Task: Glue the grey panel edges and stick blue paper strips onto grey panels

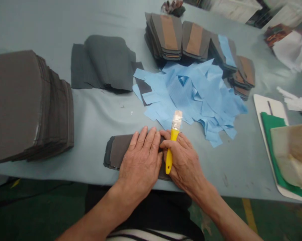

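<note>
A dark grey-brown fabric piece (pixel 117 149) lies near the table's front edge, mostly covered by my hands. My left hand (pixel 140 159) rests flat on it, fingers stretched out and pointing away from me. Close beside it, my right hand (pixel 184 157) is closed around a yellow-handled brush (pixel 174 135), whose pale bristles point away from me. The fingertips of my right hand touch the right part of the fabric. Just beyond my hands is a loose heap of light blue strips (pixel 191 92).
Tall stacks of brown pieces (pixel 15 103) stand at the left. Dark folded fabric (pixel 108 63) lies behind. Bundles with brown bands (pixel 169 33) sit at the back. At the right, a white board (pixel 258 103) holds green material (pixel 268 124) and a pale container (pixel 281 144).
</note>
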The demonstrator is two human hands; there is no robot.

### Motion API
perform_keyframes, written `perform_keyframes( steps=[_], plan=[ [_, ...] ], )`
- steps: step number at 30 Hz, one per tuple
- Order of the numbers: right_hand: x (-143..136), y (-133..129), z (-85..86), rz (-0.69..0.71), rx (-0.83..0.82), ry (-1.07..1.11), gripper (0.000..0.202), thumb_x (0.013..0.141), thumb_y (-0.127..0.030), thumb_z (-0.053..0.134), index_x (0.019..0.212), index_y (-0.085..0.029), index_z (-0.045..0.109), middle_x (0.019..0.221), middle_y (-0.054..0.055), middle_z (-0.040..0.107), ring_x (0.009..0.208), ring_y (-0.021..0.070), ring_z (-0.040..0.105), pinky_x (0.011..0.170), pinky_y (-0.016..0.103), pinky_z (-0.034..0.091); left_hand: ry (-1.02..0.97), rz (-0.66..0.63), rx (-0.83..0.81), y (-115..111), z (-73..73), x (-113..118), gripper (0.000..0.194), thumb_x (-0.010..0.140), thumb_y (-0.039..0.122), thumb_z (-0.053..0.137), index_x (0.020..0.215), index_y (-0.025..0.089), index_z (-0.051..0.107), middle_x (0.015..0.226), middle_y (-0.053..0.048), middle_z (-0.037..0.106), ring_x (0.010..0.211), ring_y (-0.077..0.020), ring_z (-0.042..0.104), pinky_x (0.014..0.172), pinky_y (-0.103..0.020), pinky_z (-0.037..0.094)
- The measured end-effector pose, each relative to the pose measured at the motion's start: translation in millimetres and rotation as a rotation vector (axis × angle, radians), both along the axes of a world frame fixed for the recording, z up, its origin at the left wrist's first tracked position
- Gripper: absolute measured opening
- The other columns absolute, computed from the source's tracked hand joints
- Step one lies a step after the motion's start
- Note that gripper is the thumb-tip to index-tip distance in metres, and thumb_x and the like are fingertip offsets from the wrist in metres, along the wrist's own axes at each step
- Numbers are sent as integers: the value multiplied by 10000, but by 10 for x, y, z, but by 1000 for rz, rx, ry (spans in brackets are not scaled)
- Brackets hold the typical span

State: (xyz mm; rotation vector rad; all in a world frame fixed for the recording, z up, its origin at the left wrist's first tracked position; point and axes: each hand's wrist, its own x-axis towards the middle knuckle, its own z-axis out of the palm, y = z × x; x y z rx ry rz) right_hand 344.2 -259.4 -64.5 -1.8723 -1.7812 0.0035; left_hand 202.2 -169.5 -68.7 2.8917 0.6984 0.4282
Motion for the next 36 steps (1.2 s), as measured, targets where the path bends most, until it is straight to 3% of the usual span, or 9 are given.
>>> perform_keyframes(
  steps=[17,26,32,36],
  plan=[
    [8,-66,-46,-24,2,-29,236,958,-94,495,1133,-234,569,1479,135,664,1364,240,634,1215,478,405,29,-21,-57,21,3,-14,543,1103,271,361,1569,21,483,1654,-192,477,1560,-372,428,1284,-555,371],
    [-5,-47,-29,-31,-5,-75,203,993,-84,521,1108,-233,597,1451,137,683,1318,255,662,1190,501,437,41,76,-12,163,6,-250,579,1105,327,377,1563,-13,475,1644,-235,471,1546,-411,439,1256,-591,392],
    [-160,41,36,-59,4,-98,139,1026,-127,546,1132,-204,594,1423,193,687,1304,298,671,1178,552,437,27,87,8,163,-19,-275,564,1104,324,379,1544,-3,509,1633,-217,494,1537,-400,458,1250,-574,405],
    [-285,127,-16,-63,12,-50,190,1008,-102,519,1149,-203,596,1441,192,675,1355,294,633,1156,525,481,27,87,9,151,-37,-265,558,1103,321,375,1540,5,517,1637,-210,493,1541,-394,454,1251,-569,406]
  ],
)
